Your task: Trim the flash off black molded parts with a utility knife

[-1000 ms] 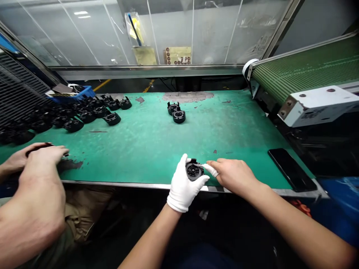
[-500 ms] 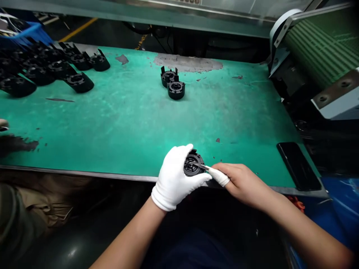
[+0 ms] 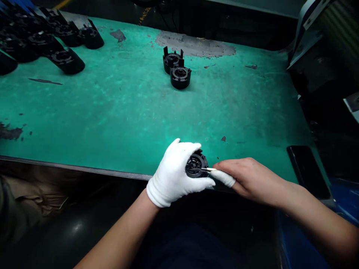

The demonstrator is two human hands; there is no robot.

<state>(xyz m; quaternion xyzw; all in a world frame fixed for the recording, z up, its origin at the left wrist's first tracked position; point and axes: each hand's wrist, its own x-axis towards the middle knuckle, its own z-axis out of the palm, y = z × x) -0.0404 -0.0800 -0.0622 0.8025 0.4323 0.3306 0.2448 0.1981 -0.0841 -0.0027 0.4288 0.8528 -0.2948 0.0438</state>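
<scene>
Black round part (image 3: 204, 160): left side hidden behind gloved left hand (image 3: 175, 173). Slim tool (image 3: 207, 170): rear end concealed inside right hand (image 3: 249, 179); tip too small to identify. Black housings (image 3: 43, 40), left beyond left hand: group cut by picture edge.

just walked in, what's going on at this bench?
One person is working on a round black housing-like part. The white-gloved left hand grips it at the near edge of the green-topped bench, while the right hand holds a thin metal tool to its face. Two similar black parts stand farther back; more are clustered at far left.
</scene>
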